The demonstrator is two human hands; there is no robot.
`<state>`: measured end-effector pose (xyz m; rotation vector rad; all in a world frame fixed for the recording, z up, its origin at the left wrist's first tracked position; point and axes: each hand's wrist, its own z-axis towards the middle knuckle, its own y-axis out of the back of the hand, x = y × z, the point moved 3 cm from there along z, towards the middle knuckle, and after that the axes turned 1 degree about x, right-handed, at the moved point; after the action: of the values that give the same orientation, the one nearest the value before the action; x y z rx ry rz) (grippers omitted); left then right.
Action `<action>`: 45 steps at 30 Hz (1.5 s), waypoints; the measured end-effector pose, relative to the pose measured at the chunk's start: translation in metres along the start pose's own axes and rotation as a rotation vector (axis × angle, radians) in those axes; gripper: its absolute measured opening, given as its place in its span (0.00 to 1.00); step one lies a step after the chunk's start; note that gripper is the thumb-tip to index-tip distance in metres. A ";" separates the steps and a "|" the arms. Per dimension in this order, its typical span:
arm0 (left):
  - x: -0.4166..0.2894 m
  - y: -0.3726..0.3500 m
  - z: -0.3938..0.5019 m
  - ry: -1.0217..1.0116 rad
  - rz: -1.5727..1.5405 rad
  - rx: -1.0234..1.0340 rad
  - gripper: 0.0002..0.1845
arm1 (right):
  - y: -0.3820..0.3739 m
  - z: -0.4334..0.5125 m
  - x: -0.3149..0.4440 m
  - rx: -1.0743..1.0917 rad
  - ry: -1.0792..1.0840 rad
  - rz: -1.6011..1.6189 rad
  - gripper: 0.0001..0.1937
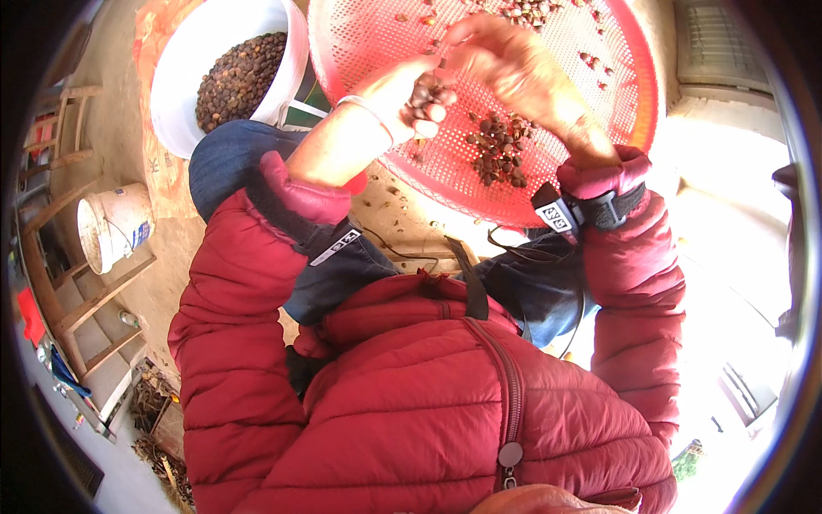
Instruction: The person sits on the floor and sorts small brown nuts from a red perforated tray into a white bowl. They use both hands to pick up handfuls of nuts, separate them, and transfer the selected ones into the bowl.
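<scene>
A red perforated plastic basket (pixel 443 189) lies across my knees, with a pile of brown round seeds or nuts (pixel 499 148) near its close edge and more scattered farther back. Over its left part, my left hand (pixel 411 103) holds a handful of dark brown seeds (pixel 427 96) in curled fingers. My right hand (pixel 507 67), blurred, is just right of it above the basket, its bent fingertips close to the left hand; whether a seed is between them cannot be told. At upper left, a white plastic bucket (pixel 170 83) holds many dark seeds (pixel 241 83).
A dirty white bucket (pixel 106 225) stands on the floor at left, beside a wooden ladder-like frame (pixel 96 305). An orange printed sack (pixel 160 173) lies under the seed bucket. Seed bits are scattered on the ground (pixel 392 199) below the basket. A black cable (pixel 411 257) runs near my knees.
</scene>
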<state>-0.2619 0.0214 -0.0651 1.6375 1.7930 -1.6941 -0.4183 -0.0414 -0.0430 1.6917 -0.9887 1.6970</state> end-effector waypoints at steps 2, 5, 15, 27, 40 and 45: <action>-0.002 0.004 0.006 0.149 -0.312 -0.028 0.12 | 0.027 0.005 0.002 -0.168 0.026 -0.198 0.07; -0.010 0.020 0.013 0.082 -0.304 -0.162 0.11 | 0.050 0.004 -0.007 -0.186 -0.120 -0.823 0.09; -0.163 0.185 -0.064 -0.267 -0.200 -0.363 0.06 | 0.016 0.010 -0.050 0.009 0.275 -1.105 0.17; -0.127 0.121 -0.025 -0.355 1.014 -0.364 0.18 | 0.016 0.006 -0.042 0.005 0.064 -1.083 0.13; -0.035 0.029 0.071 -0.051 1.671 -0.027 0.14 | 0.015 0.008 -0.051 0.029 0.051 -1.042 0.11; -0.029 0.035 0.070 -0.114 1.663 -0.110 0.06 | 0.010 0.011 -0.048 0.080 -0.086 -1.122 0.12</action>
<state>-0.2610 -0.0591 -0.0876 1.8585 0.0507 -0.7468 -0.4169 -0.0502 -0.0925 1.8224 0.0878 0.9011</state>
